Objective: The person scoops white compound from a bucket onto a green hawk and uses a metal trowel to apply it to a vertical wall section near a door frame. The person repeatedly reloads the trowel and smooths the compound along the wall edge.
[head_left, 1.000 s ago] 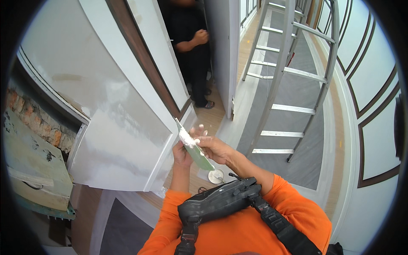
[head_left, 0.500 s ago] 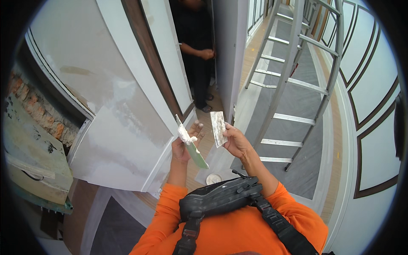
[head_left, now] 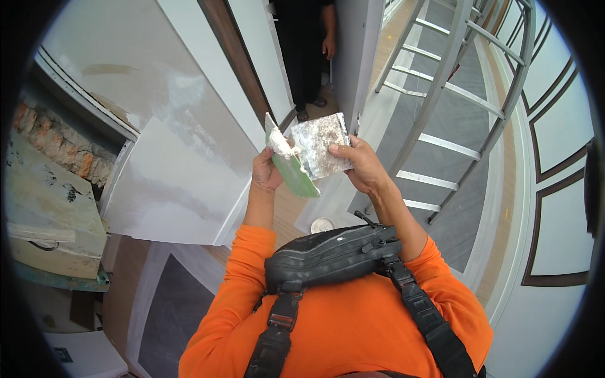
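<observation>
My left hand (head_left: 265,172) is closed around a thin green putty spreader (head_left: 295,177), which is tilted and seen partly edge-on. A lump of white putty (head_left: 282,146) clings to its upper part. With its thumb on top, my right hand (head_left: 363,165) grips a flat square filling plate (head_left: 322,146) whose face is smeared with dried and fresh white filler. The plate's left edge meets the putty on the green spreader. Fingers behind both tools are partly hidden.
Left stands a patched wall panel (head_left: 176,170). An aluminium stepladder (head_left: 447,142) stands at the right on grey flooring. Ahead, a person in dark clothes (head_left: 302,53) stands in a doorway. A round white tub (head_left: 322,225) sits on the floor below my hands.
My right hand has turned the filling plate from nearly edge-on to face-up and brought it left against the putty. Both hands appear higher in view. The person ahead has lowered an arm.
</observation>
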The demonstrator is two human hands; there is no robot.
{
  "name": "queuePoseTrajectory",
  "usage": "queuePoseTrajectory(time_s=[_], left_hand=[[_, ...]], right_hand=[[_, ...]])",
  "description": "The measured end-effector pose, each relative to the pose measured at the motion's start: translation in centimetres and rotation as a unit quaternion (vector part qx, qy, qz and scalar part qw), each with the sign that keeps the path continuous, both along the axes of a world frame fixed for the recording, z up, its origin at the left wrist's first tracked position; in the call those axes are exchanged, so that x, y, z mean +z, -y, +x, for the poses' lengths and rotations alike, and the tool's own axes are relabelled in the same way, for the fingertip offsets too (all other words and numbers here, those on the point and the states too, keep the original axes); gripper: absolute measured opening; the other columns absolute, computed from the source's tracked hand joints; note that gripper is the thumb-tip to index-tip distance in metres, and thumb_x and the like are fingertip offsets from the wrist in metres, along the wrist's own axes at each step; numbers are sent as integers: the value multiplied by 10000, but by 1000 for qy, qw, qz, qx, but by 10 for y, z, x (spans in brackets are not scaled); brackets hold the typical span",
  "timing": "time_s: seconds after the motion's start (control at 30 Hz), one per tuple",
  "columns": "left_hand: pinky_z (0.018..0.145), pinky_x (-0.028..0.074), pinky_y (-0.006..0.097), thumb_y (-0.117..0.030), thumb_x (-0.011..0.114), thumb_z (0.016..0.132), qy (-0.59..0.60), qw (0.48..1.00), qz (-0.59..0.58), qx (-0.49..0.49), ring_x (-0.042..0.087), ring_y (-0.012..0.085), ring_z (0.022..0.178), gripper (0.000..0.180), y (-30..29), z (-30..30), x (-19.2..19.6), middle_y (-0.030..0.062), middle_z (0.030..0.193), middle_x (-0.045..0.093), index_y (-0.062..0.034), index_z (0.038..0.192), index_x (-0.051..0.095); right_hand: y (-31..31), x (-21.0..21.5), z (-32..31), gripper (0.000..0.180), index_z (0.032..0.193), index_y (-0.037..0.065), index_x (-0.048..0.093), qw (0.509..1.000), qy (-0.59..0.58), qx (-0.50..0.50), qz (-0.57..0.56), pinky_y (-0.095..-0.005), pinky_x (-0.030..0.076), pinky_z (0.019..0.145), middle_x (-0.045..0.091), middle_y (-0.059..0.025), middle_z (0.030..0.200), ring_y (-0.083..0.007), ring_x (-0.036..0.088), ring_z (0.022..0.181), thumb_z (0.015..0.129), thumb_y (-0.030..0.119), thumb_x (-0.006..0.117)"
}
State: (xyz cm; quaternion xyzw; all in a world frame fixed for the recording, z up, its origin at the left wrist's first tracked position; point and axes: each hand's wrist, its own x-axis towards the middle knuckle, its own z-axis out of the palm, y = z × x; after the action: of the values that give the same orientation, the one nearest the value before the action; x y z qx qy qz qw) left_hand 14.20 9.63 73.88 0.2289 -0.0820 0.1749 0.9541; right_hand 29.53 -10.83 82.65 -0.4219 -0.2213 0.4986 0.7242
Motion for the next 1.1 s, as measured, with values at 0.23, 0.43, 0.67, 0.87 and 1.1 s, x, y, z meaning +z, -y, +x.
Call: queuePoseTrajectory(time_s=[0.23, 0.43, 0.67, 0.87, 1.1], left_hand=[[1191, 379, 504, -249, 765, 906, -111, 991, 28, 65, 553, 341, 1333, 604, -15, -7, -16, 167, 1390, 624, -25, 1420, 542], [1107, 483, 467, -230, 736, 934, -156, 983, 50, 84, 635, 314, 1223, 567, -13, -16, -7, 154, 1328, 655, -5, 1414, 535], [1058, 525, 469, -183, 640, 986, -274, 957, 14, 90, 665, 329, 1173, 462, -1, -10, 7, 207, 1309, 648, 48, 1374, 541], [1054, 517, 494, -206, 605, 1008, -316, 940, 4, 129, 639, 357, 1218, 462, 18, -1, 5, 211, 1353, 625, 39, 1391, 525], [1061, 505, 551, -321, 495, 1072, -360, 926, -21, 113, 610, 380, 1264, 492, 48, -12, -38, 213, 1403, 597, -10, 1454, 492]], right_hand=[[-1, -2, 4, 406, 1255, -25, 636, 999, 41, 15, -11, -333, 511, 973, 720, -111, 1147, -165, 679, 1044, 916, 166, 751], [17, 13, 9, 276, 1201, 31, 673, 966, 257, -17, -27, -341, 511, 922, 714, -64, 1078, -149, 658, 1023, 940, 115, 703], [23, 32, -10, 375, 1133, 118, 718, 614, 783, -100, 15, -397, 519, 831, 648, -56, 1039, -271, 629, 978, 789, -27, 683], [27, 13, -2, 295, 1075, 158, 738, 510, 858, -60, -22, -371, 477, 829, 628, -15, 989, -225, 596, 954, 818, 35, 658], [39, -3, 5, 205, 1052, 130, 737, 645, 761, -38, -64, -413, 496, 842, 644, -72, 992, -309, 617, 959, 864, 71, 681]])
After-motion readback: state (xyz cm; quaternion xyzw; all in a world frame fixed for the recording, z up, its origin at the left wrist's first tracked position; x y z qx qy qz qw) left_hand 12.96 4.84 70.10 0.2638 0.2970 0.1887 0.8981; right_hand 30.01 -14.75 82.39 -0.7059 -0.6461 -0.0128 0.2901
